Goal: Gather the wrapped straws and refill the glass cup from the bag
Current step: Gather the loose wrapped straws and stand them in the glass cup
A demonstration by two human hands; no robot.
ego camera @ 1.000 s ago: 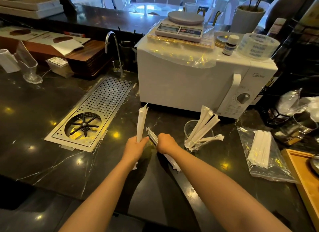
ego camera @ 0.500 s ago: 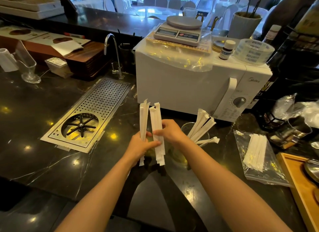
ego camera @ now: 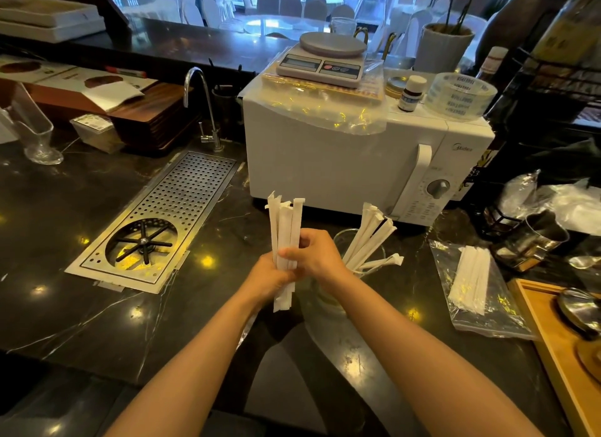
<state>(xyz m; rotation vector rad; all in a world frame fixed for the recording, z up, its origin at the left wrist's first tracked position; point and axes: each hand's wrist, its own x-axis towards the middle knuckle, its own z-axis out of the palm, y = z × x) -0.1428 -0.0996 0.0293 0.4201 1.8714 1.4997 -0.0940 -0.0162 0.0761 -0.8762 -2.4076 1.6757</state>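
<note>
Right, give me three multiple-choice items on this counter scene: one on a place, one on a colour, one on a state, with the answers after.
1. Where does the plastic bag of spare straws lie?
A. on top of the microwave
B. on the counter, right of the glass cup
C. on the drain grate

2. What colour is the microwave?
A. white
B. black
C. red

3. How is the bundle of wrapped straws held?
A. lying loose on the counter
B. standing in the glass cup
C. upright, clasped in both hands

Answers:
1. B: the bag lies flat on the dark counter to the right of the glass cup.
2. A: its body and door handle are white.
3. C: the left hand and right hand close around the bundle above the counter.
</note>
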